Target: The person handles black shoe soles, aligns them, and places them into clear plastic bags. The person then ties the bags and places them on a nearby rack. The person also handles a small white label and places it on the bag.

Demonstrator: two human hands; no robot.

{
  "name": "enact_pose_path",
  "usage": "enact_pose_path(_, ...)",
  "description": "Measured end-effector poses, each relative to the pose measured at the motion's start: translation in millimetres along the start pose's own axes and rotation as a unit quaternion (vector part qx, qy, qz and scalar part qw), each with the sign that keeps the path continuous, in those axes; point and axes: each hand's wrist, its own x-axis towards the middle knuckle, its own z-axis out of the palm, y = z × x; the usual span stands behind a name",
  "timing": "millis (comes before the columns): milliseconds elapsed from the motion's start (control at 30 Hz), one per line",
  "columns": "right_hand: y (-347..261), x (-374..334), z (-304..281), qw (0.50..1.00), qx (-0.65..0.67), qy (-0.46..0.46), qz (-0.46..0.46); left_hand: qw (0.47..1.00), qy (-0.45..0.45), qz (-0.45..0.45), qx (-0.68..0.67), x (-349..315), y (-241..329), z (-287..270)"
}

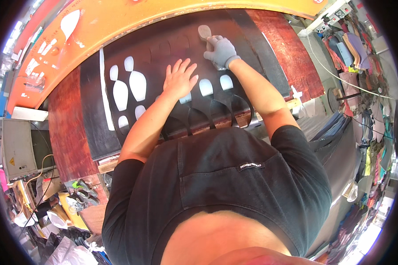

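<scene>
Over on the left there's a grey metal control box (17,148) with cables hanging under it, then the reddish-brown wooden bench top (70,132) with a big dark leather-like sheet (163,48) spread across it. The sheet's got a bunch of sole-shaped holes punched through it (137,85), showing pale underneath, plus a long thin pale strip (105,90) running down near its left edge. The person's bare left hand (180,79) is flat on the sheet, fingers spread, palm down, not gripping anything, just pressing on the material. Right of that, the right hand (221,51) in a grey knit glove is curled around a small tan oval cutting die (204,32), which sits on the sheet near the far edge, just below the curved orange machine guard (163,17). Way over right, piles of colourful fabric and leather scraps (362,75)
</scene>
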Motion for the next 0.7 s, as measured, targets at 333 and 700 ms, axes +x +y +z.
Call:
enact_pose_path(333,117.3,20.8,-29.7,0.856,0.391,0.253,0.225,0.949,0.255,-0.179,-0.047,-110.3,-132.0,-56.3)
enact_pose_path(700,112.6,177.3,-98.5,0.888,0.401,0.225,0.024,0.908,0.298,-0.287,0.059,-121.8,-238.6,-16.3)
